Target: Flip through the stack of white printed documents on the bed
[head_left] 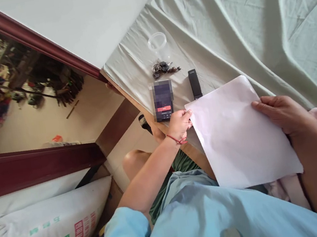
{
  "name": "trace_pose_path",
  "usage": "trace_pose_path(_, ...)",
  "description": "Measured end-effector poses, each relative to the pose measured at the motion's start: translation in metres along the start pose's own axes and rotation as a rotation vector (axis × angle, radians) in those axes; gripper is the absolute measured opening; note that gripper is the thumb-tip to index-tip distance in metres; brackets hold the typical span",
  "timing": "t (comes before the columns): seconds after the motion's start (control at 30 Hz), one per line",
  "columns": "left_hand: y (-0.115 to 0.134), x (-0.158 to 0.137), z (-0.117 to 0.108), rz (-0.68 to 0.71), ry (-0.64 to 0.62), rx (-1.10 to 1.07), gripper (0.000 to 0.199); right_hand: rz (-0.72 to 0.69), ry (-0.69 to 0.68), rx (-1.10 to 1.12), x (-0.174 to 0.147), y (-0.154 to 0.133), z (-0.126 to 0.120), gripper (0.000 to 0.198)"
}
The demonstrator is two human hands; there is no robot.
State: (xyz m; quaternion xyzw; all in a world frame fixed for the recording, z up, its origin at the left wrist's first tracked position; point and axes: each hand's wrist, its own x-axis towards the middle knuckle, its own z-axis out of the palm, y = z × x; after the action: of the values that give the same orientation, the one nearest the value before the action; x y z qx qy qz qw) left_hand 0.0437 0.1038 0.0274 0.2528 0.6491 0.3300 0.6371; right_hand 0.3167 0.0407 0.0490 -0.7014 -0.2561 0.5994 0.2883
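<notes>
Closest up, blue shirt (192, 217), then a white paper sheet (239, 133) over the bed edge, left hand (179, 124) pinching its corner and right hand (279, 113) flat on the far edge, keeping it steady beside the phone (162, 100).

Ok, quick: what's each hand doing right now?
Left hand: pinching the left corner of the white paper sheet.
Right hand: resting flat on the sheet's right edge.
</notes>
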Motion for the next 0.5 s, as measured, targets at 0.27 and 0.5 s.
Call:
trace_pose_path(0.27,0.006,0.009,0.005,0.144,0.055,0.230,0.023,0.021,0.069,-0.037,0.001,-0.001,-0.006,0.018)
trace_pose_path(0.5,-0.003,0.027,0.004,0.330,0.029,0.428,0.019,0.031,0.086,-0.011,0.008,0.004,-0.015,0.024)
